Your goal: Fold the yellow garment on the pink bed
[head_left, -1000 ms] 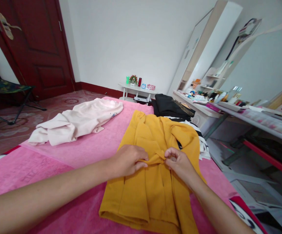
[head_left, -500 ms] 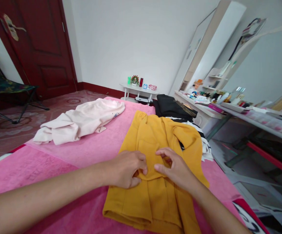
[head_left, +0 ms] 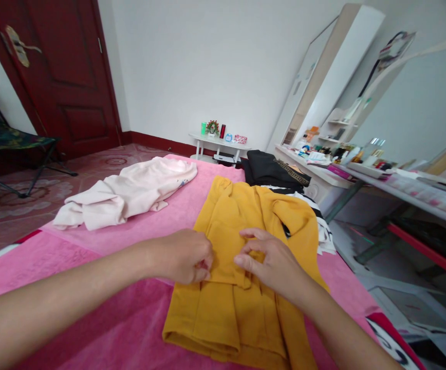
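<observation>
A mustard-yellow garment [head_left: 246, 226] lies partly folded on the pink bed cover [head_left: 103, 318] in front of me. My left hand [head_left: 182, 256] is closed, pinching the left edge of a folded flap of the yellow cloth. Beside it, my right hand [head_left: 269, 262] pinches the same flap with thumb and fingers, the other fingers curled over the fabric. The two hands are a short way apart over the garment's middle.
A pale pink garment [head_left: 126, 192] lies crumpled at the far left of the bed. Black clothing [head_left: 273, 169] and a striped piece [head_left: 323, 226] lie at the far right corner. A cluttered desk [head_left: 361, 172] stands right, a small white table [head_left: 219, 141] and a red door [head_left: 61, 72] beyond.
Both hands have slid left along the yellow garment, carrying the pinched flap with them. The flap now lies flatter, and the hands have drawn slightly apart.
</observation>
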Demonstrator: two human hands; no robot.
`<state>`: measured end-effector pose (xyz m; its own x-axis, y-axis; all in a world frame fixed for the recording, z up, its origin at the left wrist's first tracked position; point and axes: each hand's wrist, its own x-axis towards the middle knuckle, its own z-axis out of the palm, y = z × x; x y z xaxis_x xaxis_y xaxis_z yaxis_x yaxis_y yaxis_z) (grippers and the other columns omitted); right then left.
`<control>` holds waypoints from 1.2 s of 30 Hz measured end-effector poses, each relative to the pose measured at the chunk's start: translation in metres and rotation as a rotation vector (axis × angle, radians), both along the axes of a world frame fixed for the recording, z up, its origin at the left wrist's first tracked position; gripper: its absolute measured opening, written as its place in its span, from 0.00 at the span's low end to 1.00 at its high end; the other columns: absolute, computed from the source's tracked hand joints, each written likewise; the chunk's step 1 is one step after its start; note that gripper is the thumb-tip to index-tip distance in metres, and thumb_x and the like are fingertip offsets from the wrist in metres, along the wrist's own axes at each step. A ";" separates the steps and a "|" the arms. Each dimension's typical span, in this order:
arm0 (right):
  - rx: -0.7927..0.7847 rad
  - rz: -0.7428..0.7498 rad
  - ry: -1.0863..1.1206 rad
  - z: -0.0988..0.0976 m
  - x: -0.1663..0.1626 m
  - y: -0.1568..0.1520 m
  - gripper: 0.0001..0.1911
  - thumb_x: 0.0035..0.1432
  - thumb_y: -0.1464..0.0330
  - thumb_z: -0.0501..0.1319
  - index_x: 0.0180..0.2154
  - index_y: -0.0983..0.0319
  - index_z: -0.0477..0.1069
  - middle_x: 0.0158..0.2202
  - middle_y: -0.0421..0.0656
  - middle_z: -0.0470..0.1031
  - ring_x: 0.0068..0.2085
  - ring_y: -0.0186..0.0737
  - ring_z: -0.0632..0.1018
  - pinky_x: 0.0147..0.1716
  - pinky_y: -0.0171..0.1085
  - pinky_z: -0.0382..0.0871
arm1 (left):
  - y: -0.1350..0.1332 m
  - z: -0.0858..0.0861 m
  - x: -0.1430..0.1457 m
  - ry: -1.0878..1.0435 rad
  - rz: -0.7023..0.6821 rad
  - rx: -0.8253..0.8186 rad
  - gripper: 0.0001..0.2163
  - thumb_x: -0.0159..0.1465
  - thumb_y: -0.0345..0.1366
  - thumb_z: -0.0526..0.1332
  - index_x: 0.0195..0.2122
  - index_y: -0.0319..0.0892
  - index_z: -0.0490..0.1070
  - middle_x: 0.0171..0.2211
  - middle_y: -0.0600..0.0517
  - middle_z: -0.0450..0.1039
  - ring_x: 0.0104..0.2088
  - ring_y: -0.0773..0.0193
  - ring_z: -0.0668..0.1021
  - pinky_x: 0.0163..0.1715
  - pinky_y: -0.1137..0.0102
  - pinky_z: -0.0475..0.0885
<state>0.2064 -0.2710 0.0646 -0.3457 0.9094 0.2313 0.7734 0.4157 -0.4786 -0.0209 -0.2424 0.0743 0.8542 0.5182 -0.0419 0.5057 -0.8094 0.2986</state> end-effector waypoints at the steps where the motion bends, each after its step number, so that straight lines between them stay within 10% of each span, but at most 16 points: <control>1: 0.028 -0.003 0.072 0.000 -0.003 0.009 0.14 0.55 0.57 0.61 0.26 0.58 0.76 0.47 0.44 0.74 0.46 0.44 0.75 0.46 0.41 0.65 | 0.002 0.001 0.005 0.037 -0.015 -0.015 0.06 0.55 0.31 0.59 0.26 0.44 0.75 0.26 0.55 0.77 0.27 0.66 0.76 0.26 0.74 0.64; 7: 0.099 -0.133 0.467 -0.047 -0.010 0.108 0.12 0.51 0.61 0.60 0.22 0.61 0.73 0.27 0.42 0.75 0.31 0.40 0.75 0.35 0.36 0.67 | 0.039 -0.006 0.076 0.061 0.239 0.176 0.08 0.54 0.32 0.58 0.31 0.41 0.77 0.31 0.46 0.78 0.31 0.56 0.78 0.26 0.69 0.67; 13: 0.056 -0.300 0.655 -0.103 0.012 0.148 0.14 0.49 0.59 0.57 0.25 0.63 0.73 0.24 0.43 0.75 0.27 0.40 0.75 0.28 0.36 0.68 | 0.087 -0.056 0.097 -0.041 0.590 0.255 0.15 0.64 0.38 0.49 0.39 0.39 0.75 0.38 0.41 0.77 0.40 0.52 0.78 0.37 0.63 0.71; 36: -0.009 -0.191 0.612 -0.103 0.021 0.136 0.11 0.48 0.62 0.59 0.29 0.63 0.75 0.30 0.44 0.78 0.33 0.40 0.76 0.35 0.36 0.68 | 0.102 -0.084 0.085 -0.213 0.594 0.238 0.13 0.63 0.44 0.52 0.32 0.45 0.73 0.32 0.50 0.76 0.37 0.58 0.77 0.35 0.68 0.68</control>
